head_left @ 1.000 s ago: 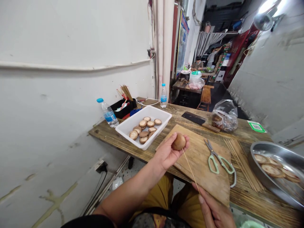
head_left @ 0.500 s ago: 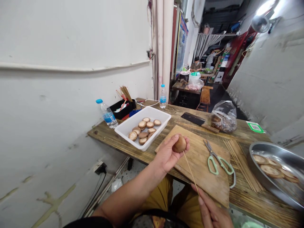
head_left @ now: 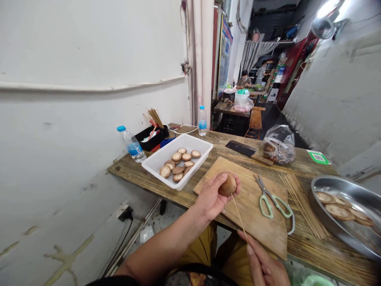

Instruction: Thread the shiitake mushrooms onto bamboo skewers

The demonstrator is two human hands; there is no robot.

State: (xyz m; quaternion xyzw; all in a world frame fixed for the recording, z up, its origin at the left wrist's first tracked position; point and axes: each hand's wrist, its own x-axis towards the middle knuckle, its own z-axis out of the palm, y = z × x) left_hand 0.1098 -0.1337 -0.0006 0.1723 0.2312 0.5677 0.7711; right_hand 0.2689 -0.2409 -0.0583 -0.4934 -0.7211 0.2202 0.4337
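Note:
My left hand [head_left: 212, 194] is closed around a brown mushroom cap [head_left: 228, 185], held just above the near left corner of a wooden cutting board [head_left: 253, 206]. A thin bamboo skewer [head_left: 239, 216] runs from the mushroom's underside down to my right hand [head_left: 263, 264], which pinches its lower end at the frame's bottom edge. A white plastic tray [head_left: 178, 159] with several skewered mushroom caps sits left of the board.
Green-handled scissors [head_left: 274, 202] lie on the board, loose skewers [head_left: 300, 202] beside them. A steel bowl [head_left: 345, 210] of mushrooms sits right. A cleaver [head_left: 244, 150], plastic bag [head_left: 279, 145], two water bottles [head_left: 132, 145] and a black box [head_left: 151, 137] stand behind. People work at a far table.
Both hands with the mushroom and skewer have shifted slightly right and down in view as the camera turned; the grip is unchanged.

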